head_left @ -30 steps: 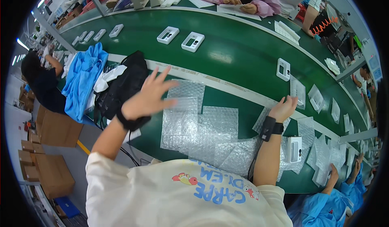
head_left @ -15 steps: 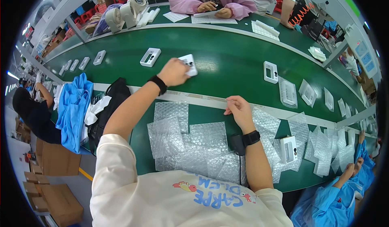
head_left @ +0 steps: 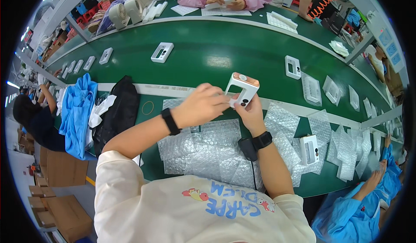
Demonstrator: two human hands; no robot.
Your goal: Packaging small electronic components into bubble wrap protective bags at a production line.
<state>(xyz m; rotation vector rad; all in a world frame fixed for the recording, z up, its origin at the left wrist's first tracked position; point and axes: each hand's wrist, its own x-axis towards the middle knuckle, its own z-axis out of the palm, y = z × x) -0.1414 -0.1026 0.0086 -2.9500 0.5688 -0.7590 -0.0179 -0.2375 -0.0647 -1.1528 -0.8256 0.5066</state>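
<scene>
Both my hands hold up a white rectangular device (head_left: 241,90) with a copper-coloured top edge and dark round openings on its face. My left hand (head_left: 201,105) grips its left side and my right hand (head_left: 248,111) supports it from below. Each wrist wears a black band. Beneath my hands a pile of clear bubble-wrap sheets (head_left: 203,150) covers the green worktop (head_left: 151,117). A second white device (head_left: 310,149) lies on bubble wrap to the right.
Several white devices (head_left: 162,52) ride the green conveyor belt (head_left: 216,48) beyond. Blue cloth (head_left: 77,113) and a black bag (head_left: 117,113) lie at my left. People sit opposite and at both sides. Wrapped devices (head_left: 312,89) line the right. Cardboard boxes (head_left: 60,208) stand on the floor.
My left hand reached out to the belt, took a white device and brought it back. My right hand rose from the bubble wrap to meet it, and now both hold it.
</scene>
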